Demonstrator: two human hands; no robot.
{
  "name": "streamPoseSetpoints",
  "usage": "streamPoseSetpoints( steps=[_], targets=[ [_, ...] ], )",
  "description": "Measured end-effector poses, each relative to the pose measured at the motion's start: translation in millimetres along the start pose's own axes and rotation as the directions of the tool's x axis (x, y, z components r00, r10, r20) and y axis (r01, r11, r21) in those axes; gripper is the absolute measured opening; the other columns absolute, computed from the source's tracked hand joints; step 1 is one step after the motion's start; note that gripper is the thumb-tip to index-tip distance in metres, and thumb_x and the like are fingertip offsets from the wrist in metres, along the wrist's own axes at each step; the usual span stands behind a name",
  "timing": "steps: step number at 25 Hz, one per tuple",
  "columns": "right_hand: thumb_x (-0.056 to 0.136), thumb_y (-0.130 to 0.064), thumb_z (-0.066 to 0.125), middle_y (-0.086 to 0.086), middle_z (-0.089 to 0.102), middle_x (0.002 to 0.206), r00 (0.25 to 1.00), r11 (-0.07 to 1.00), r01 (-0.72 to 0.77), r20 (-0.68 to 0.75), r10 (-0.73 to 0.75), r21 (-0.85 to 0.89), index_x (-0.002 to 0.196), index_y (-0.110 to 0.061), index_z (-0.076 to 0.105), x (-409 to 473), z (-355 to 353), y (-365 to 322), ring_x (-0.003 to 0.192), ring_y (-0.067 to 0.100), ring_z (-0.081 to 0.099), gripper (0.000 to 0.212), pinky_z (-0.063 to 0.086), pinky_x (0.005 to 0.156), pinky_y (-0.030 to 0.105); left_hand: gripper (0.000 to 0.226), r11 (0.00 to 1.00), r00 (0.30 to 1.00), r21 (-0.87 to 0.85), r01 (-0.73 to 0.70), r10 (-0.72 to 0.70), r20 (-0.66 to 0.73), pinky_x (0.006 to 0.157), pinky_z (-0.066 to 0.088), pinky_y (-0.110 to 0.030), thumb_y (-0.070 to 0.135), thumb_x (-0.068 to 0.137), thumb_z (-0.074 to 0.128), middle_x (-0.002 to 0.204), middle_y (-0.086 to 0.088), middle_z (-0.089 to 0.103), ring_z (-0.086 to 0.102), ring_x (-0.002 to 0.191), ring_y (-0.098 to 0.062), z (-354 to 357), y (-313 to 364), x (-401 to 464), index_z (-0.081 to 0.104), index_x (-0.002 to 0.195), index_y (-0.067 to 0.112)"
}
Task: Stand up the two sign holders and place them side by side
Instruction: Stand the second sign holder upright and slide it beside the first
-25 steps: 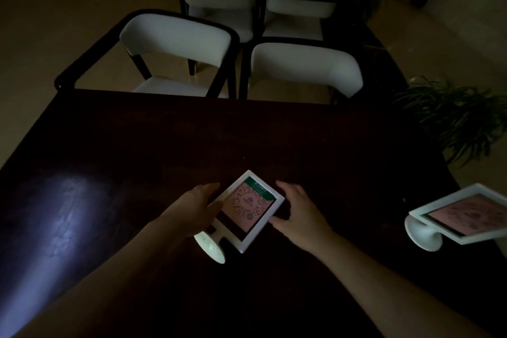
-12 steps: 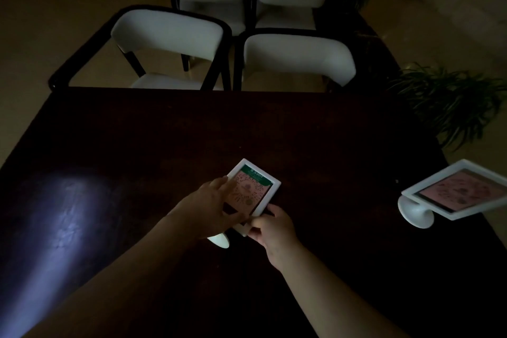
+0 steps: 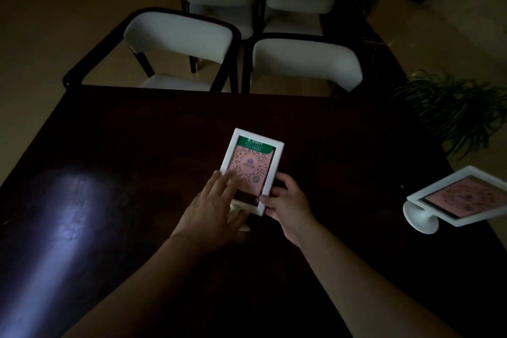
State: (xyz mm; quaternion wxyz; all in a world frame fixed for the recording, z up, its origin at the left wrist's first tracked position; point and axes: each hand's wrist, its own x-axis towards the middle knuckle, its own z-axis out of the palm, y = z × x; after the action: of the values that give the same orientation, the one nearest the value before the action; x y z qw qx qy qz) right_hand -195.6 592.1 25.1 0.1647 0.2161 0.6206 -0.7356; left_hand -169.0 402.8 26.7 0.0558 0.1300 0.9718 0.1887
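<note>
Since the room is dim, the dark table (image 3: 137, 145) shows just one pale patch of light. Four white chairs (image 3: 178, 33) and two plants (image 3: 452, 112) stand behind it. One sign (image 3: 253, 156) sits mid-table, its green top's writing too blurry to read. The left hand (image 3: 211, 208) lays straight fingers on its face, and the right hand (image 3: 285, 203) pinches its lower corner. The other sign (image 3: 466, 197) (that makes two) lies tipped at the right edge.

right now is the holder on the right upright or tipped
Tipped over: the right holder lies with its frame face up and its round base turned sideways.
</note>
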Motion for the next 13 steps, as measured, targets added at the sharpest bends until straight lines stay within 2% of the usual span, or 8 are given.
streamPoseSetpoints(
  steps=[3,5,7,10,13],
  targets=[
    [0.084,0.01,0.068,-0.008,0.075,0.101,0.992,0.984,0.113,-0.032,-0.119,-0.138,0.128,-0.034,0.054,3.9,1.3,-7.2,0.093,0.012,0.073,0.063,0.061,0.07,0.031,0.084,1.0,1.0,-0.012,0.001,-0.001,0.003,0.115,0.017,-0.047,0.066,0.087,0.035,0.165,0.005,-0.006,-0.013,0.148,-0.02,-0.4,1.7,-10.2,0.004,0.155,0.028],
    [0.084,0.008,0.069,-0.008,0.074,0.104,0.982,0.96,0.173,-0.041,-0.187,-0.219,0.133,-0.033,0.051,7.8,1.8,-10.3,0.095,0.011,0.071,0.066,0.06,0.075,0.033,0.084,1.0,1.0,-0.004,0.003,-0.003,0.003,0.116,0.019,-0.049,0.066,0.087,0.036,0.165,0.004,-0.006,-0.011,0.149,-0.021,0.9,1.5,-16.6,0.007,0.156,0.027],
    [0.084,0.007,0.069,-0.007,0.074,0.105,0.968,0.936,0.231,-0.035,-0.249,-0.266,0.133,-0.032,0.051,11.2,1.7,-12.1,0.097,0.009,0.07,0.065,0.059,0.079,0.034,0.081,1.0,1.0,-0.007,0.004,-0.004,-0.013,0.116,0.02,-0.049,0.065,0.089,0.039,0.165,0.001,-0.002,-0.008,0.149,-0.022,3.3,1.7,-23.1,0.013,0.156,0.026],
    [0.084,0.007,0.07,-0.005,0.074,0.105,0.94,0.89,0.319,-0.012,-0.342,-0.327,0.125,-0.033,0.052,15.8,0.2,-12.2,0.095,0.007,0.071,0.06,0.059,0.076,0.029,0.078,1.0,1.0,-0.017,0.017,-0.017,-0.015,0.117,0.02,-0.047,0.061,0.091,0.044,0.165,0.0,0.002,-0.007,0.15,-0.019,10.4,1.0,-32.7,0.013,0.155,0.029],
    [0.085,0.008,0.068,-0.001,0.072,0.11,0.913,0.852,0.386,0.013,-0.408,-0.354,0.127,-0.023,0.053,18.3,-1.8,-10.8,0.098,0.008,0.07,0.055,0.059,0.079,0.027,0.079,0.999,1.0,-0.023,0.031,-0.031,-0.001,0.119,0.02,-0.046,0.06,0.091,0.044,0.165,0.003,0.006,-0.005,0.15,-0.017,18.4,-1.0,-39.7,0.009,0.155,0.031]
  ],
)
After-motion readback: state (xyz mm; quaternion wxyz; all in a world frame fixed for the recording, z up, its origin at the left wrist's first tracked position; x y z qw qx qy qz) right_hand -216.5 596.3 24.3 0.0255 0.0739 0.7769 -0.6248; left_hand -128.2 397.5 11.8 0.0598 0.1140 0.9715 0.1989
